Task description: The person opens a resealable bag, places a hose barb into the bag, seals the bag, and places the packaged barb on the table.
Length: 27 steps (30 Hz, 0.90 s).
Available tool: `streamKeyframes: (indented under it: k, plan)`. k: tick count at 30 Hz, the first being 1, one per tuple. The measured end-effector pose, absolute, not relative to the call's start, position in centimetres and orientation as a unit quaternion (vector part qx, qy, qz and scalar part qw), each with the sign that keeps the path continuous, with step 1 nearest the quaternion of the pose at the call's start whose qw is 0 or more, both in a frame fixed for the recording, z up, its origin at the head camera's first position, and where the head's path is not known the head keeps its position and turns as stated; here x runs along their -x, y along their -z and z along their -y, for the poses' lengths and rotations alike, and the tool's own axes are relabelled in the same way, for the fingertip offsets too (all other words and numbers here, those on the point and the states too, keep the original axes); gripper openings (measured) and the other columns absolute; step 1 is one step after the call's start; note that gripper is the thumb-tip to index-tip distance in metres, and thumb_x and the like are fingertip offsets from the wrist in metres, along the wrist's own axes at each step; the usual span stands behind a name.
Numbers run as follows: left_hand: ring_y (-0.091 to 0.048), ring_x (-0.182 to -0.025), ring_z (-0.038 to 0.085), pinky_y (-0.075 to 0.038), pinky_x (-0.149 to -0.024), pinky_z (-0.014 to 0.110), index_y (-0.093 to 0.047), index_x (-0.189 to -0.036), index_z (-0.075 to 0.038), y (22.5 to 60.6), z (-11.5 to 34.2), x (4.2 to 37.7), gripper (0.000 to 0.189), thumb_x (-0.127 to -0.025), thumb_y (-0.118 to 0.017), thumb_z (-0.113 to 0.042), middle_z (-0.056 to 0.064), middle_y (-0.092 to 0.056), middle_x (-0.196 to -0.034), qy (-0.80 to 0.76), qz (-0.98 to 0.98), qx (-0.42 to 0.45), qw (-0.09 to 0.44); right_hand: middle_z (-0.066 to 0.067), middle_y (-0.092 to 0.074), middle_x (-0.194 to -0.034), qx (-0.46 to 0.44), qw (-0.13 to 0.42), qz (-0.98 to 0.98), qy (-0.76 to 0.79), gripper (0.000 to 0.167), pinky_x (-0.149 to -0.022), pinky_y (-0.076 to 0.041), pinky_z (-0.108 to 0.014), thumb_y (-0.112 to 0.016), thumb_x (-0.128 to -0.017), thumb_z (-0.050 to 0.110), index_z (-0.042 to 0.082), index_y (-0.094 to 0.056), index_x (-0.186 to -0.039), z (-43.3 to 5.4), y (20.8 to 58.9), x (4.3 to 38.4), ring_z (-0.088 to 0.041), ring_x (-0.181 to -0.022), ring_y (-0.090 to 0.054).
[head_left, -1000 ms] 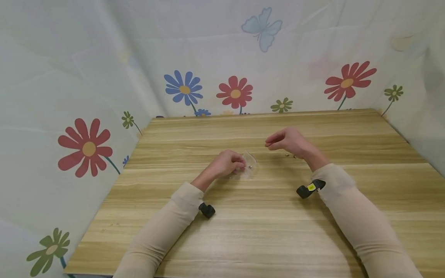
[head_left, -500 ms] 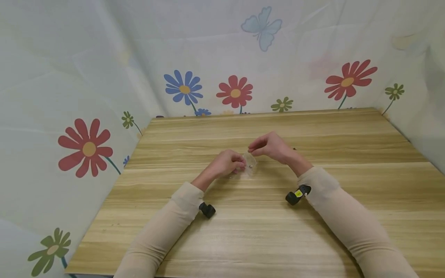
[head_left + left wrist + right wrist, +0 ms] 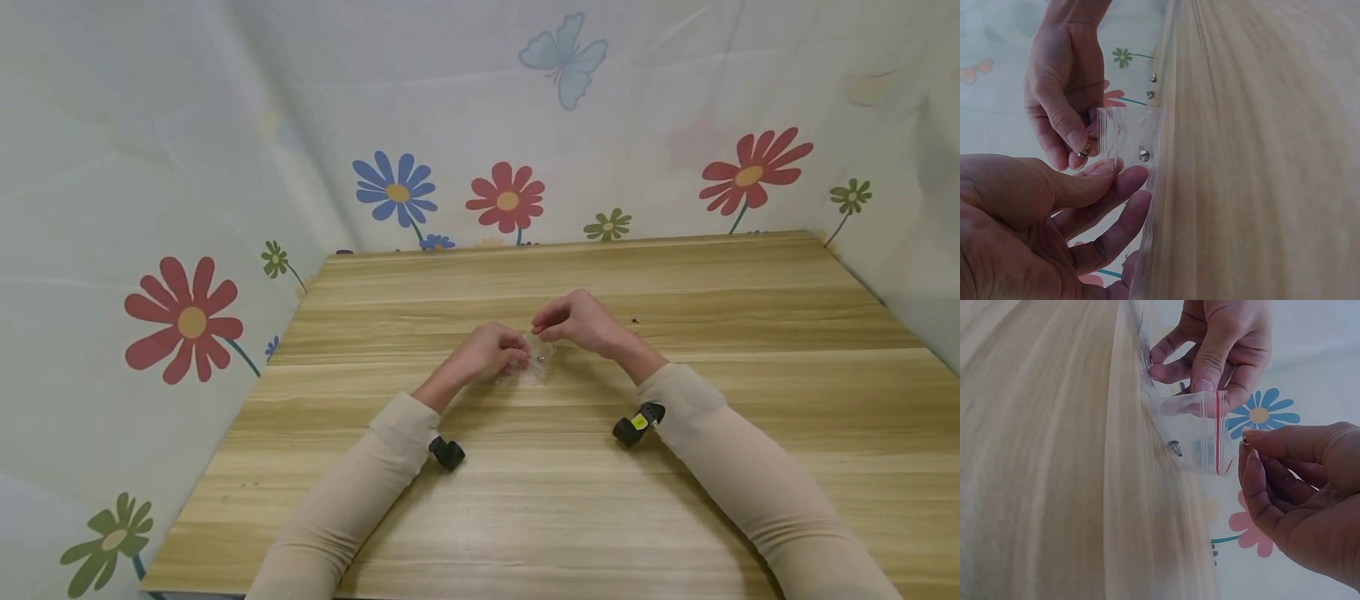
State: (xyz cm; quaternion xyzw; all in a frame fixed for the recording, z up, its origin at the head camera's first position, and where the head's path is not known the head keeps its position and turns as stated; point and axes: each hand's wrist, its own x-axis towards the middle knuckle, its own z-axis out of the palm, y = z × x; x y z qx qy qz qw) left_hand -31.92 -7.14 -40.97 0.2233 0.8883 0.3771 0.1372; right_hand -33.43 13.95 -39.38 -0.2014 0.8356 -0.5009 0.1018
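My left hand [image 3: 491, 354] pinches a small clear zip-lock bag [image 3: 1199, 456] by its side, low over the wooden table. A red line runs along the bag's mouth, which faces my right hand. Inside it sits a small silvery bolt [image 3: 1144, 154]. Between thumb and forefinger, my right hand [image 3: 583, 322] pinches another small bolt [image 3: 1084, 150], right at the mouth of the bag. Its other fingers are curled in beneath. In the right wrist view the fingertips mostly cover this bolt.
Two more small bolts [image 3: 1150, 95] lie on the table [image 3: 525, 500] beyond the bag, to the right in the head view. A flowered cloth backdrop [image 3: 637, 100] hangs behind the table and along its left side.
My right hand has moved left and slightly down, from over the table to the bag's mouth, carrying the small bolt. My left hand and the bag have hardly moved.
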Motion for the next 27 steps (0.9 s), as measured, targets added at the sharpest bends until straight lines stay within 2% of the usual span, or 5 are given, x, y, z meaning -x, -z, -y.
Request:
streamKeyframes:
  k: [7, 15, 27]
  plan:
    - [-0.066, -0.073, 0.020, -0.053, -0.064, 0.025, -0.074, -0.097, -0.005, 41.01, 7.17, 31.93, 0.013, -0.100, -0.062, -0.011, 0.003, -0.074, -0.088, -0.377, -0.888, -0.226, 0.135, -0.012, -0.075, -0.099, 0.196, 0.097, -0.837, 0.502, 0.020, -0.079, -0.054, -0.027, -0.075, -0.088, 0.001, -0.005, -0.073, -0.107, -13.81, 39.46, 33.39, -0.020, -0.095, -0.068]
    - [-0.067, -0.074, 0.021, -0.054, -0.065, 0.026, -0.074, -0.098, -0.004, 40.98, 7.17, 31.89, 0.013, -0.100, -0.063, -0.011, 0.005, -0.074, -0.089, -0.378, -0.889, -0.222, 0.135, -0.012, -0.074, -0.099, 0.186, 0.099, -0.840, 0.500, 0.018, -0.078, -0.057, -0.034, -0.075, -0.088, 0.001, -0.004, -0.073, -0.106, -13.57, 39.49, 33.24, -0.020, -0.091, -0.068]
    - [-0.066, -0.074, 0.020, -0.054, -0.065, 0.026, -0.074, -0.098, -0.004, 40.93, 7.14, 31.86, 0.013, -0.099, -0.063, -0.010, 0.004, -0.074, -0.088, -0.379, -0.887, -0.225, 0.137, -0.010, -0.074, -0.095, 0.198, 0.083, -0.856, 0.471, 0.015, -0.078, -0.054, -0.030, -0.077, -0.086, -0.001, -0.002, -0.075, -0.100, -13.41, 39.22, 33.12, -0.019, -0.090, -0.067]
